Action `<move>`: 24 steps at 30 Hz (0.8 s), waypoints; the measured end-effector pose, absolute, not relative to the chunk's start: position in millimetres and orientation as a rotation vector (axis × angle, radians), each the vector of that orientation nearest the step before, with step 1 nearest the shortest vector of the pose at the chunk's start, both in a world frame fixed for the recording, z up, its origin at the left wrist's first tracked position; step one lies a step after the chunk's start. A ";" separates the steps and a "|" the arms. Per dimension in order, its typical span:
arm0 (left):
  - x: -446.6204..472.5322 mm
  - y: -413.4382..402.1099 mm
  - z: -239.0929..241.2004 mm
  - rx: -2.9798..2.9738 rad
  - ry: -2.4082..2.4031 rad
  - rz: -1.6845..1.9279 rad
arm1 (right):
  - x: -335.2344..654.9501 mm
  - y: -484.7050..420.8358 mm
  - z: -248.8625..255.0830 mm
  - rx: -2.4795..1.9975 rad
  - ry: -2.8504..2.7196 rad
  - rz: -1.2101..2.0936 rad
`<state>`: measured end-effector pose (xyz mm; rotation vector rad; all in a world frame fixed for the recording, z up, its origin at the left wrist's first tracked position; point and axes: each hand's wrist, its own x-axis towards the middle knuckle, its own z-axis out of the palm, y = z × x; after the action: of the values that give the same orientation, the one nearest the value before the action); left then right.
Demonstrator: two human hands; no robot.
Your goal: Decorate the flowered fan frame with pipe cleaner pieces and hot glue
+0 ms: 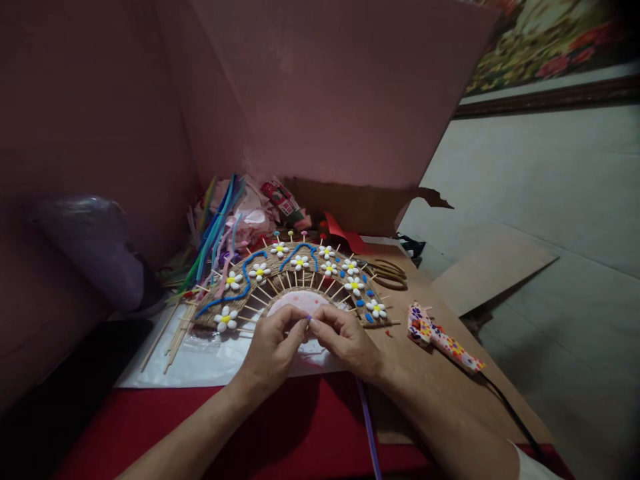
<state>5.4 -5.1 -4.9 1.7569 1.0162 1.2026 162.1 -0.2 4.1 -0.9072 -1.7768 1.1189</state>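
Our fingertips meet over a scrap of purple pipe cleaner (309, 319).
Our left hand (277, 340) and right hand (346, 339) each pinch it between thumb and forefinger, in front of the spotted half-round panel (300, 300) of a twine-woven fan (273, 283) with white daisies and blue wavy trim. A purple strip (369, 427) hangs below our right hand; we cannot tell whether it joins the scrap. Right of the fan we have scissors (393, 270) and a flower-patterned glue gun (445, 340) on cardboard (400, 393); at its left, loose wooden sticks (176, 339).
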 end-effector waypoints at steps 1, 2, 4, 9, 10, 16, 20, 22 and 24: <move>6.3 -5.5 -6.2 1.719 1.014 1.209 | 162.5 0.2 4.4 -0.907 -1.781 1.119; 6.9 -5.8 -7.0 1.684 1.013 1.206 | 162.9 0.5 4.8 -0.906 -1.787 1.108; 7.2 -6.3 -6.7 1.636 1.011 1.170 | 163.9 1.2 5.7 -0.913 -1.806 1.064; 4.5 -5.6 2.2 1.537 1.017 1.029 | 167.1 1.2 7.1 -0.947 -1.943 0.968; 3.8 -4.8 3.8 1.516 1.015 1.014 | 167.6 0.9 7.1 -0.955 -1.972 0.942; 0.7 -0.5 6.0 1.679 1.053 0.961 | 168.6 1.2 6.0 -1.024 -2.052 0.863; 2.3 -2.9 2.9 1.953 1.143 1.032 | 166.0 0.8 4.4 -1.080 -2.018 0.836; 5.1 -5.0 0.0 2.045 1.167 1.083 | 163.5 -0.8 2.8 -1.105 -1.970 0.848; 8.6 -6.9 -3.8 2.097 1.190 1.121 | 160.6 -3.0 0.3 -1.133 -1.914 0.861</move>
<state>8.6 -6.9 -3.8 2.0969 1.1903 1.1206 160.6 -3.0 0.3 -1.1330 -1.9137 0.8608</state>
